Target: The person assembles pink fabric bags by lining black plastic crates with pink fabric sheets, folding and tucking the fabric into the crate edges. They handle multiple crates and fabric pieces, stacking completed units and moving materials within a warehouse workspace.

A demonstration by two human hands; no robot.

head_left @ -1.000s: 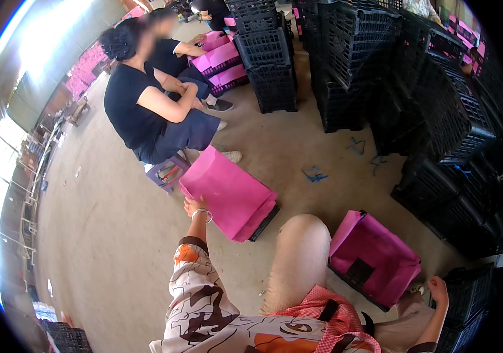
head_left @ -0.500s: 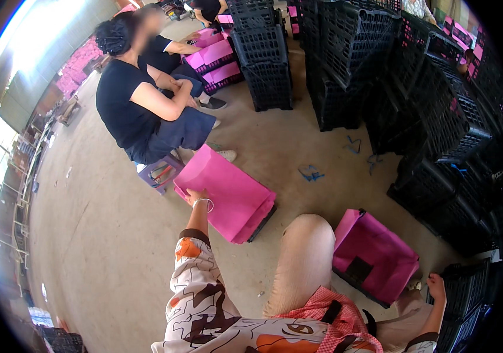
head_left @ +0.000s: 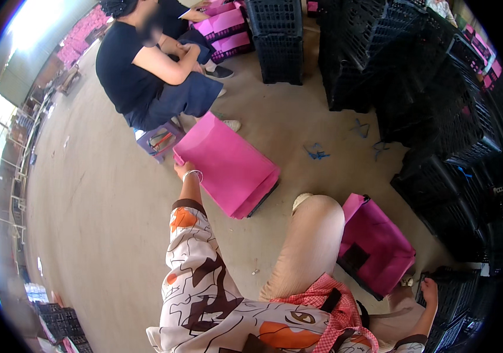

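My left arm reaches forward to a crate draped in a pink liner [head_left: 228, 162], whose flaps are folded over the top; a dark crate edge shows beneath. My left hand [head_left: 183, 169] is closed on the liner's left edge. On the right, beside my knee, another crate holds a darker pink liner [head_left: 387, 241]; it is open-topped, with a black patch inside. Low at the right, my right hand [head_left: 430, 292] has curled fingers with nothing visible in them. It is beside a black plastic crate [head_left: 454, 294]; whether it touches the crate is unclear.
A seated person [head_left: 145, 65] with folded arms is just beyond the left crate, on a purple stool [head_left: 158, 141]. Stacked black crates [head_left: 375, 53] line the far and right sides. Blue strap scraps [head_left: 317, 153] lie on the concrete floor. Pink-lined crates [head_left: 228, 35] stand farther back.
My left hand has shifted from the liner's top to its left edge and now grips there. The view has tilted down slightly. My right hand stays beside the black crate.
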